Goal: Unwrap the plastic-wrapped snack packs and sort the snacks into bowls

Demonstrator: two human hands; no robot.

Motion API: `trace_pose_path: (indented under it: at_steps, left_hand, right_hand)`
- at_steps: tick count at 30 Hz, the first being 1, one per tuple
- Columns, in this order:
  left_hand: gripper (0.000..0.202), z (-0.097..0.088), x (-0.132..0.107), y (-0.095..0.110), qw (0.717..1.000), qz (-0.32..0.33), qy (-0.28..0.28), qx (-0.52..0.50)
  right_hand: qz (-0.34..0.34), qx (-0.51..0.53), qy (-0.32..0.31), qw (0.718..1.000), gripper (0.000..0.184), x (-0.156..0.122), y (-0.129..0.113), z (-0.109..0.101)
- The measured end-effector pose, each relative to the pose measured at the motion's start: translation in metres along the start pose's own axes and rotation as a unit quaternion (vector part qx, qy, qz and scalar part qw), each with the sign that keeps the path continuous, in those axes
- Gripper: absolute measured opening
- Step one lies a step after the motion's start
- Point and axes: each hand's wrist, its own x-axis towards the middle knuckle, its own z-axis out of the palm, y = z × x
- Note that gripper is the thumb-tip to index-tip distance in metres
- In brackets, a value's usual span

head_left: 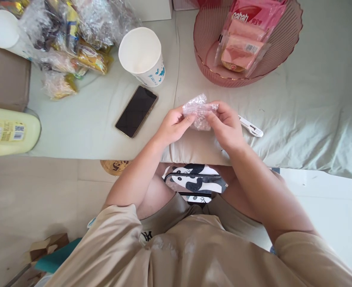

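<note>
A small piece of clear bubble wrap [200, 115] is held above the cloth-covered surface, pinched from both sides. My left hand [176, 124] has thumb and fingers closed on its left edge. On its right side my right hand [226, 122] grips the wrap between thumb and fingers. Whether anything lies inside the wrap I cannot tell. A white utility knife [255, 128] lies just right of my right hand, partly hidden behind it. To the left of my left hand a dark-screened smartphone [136, 111] rests flat.
A white paper cup [141, 56] stands behind the phone. Packaged snacks and crumpled plastic [74, 44] pile up at the back left, near another cup [4, 30]. A ribbed pink bowl [205, 59] holds pink packets [244, 48]. A yellow bottle [29, 133] lies at the left edge.
</note>
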Motion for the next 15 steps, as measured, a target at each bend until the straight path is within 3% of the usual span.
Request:
trace_pose_path:
  at_steps: [3, 7, 11, 15]
  left_hand:
    - [0.041, -0.003, -0.002, -0.001, 0.998, -0.027, -0.013, -0.046]
    - [0.041, -0.004, -0.002, -0.003, 0.998, -0.045, 0.006, -0.049]
    - [0.043, -0.012, 0.000, -0.003, 0.991, -0.022, 0.135, -0.003]
    - [0.033, -0.032, 0.000, 0.010, 0.961, 0.060, 0.264, 0.054]
  right_hand:
    - [-0.002, -0.023, 0.042, 0.999, 0.037, 0.002, 0.000, -0.002]
    - [0.022, -0.042, -0.011, 0.999, 0.029, 0.002, -0.002, -0.003]
    - [0.023, -0.058, -0.013, 0.998, 0.016, 0.005, -0.003, -0.002]
    - [0.037, -0.158, -0.044, 0.986, 0.008, 0.008, -0.005, -0.003]
